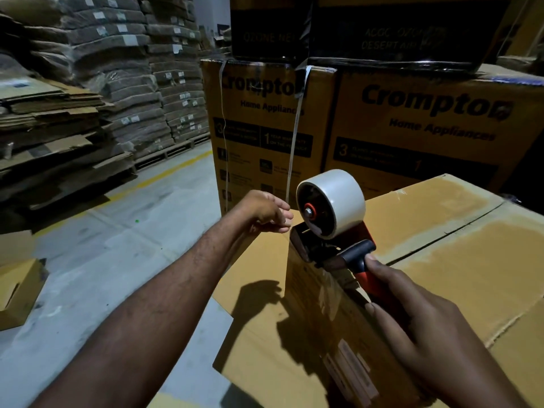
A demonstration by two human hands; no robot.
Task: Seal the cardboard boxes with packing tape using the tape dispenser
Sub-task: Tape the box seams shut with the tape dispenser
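A large brown cardboard box (459, 242) fills the lower right, its top flaps meeting at a seam. My right hand (412, 322) grips the red and black handle of the tape dispenser (338, 248), which rests at the box's near left top edge. A white roll of packing tape (338, 201) sits on the dispenser. My left hand (265, 212) is just left of the dispenser's front end, fingers pinched together; whether they hold the tape end I cannot tell. A flap of the box (250, 290) hangs open on the left side.
Two Crompton printed boxes (412, 119) stand behind, with dark boxes stacked on them and white straps (294, 136) hanging down. Stacks of flattened cardboard on pallets (88, 98) line the left. A small open box (17, 290) sits on the concrete floor at left.
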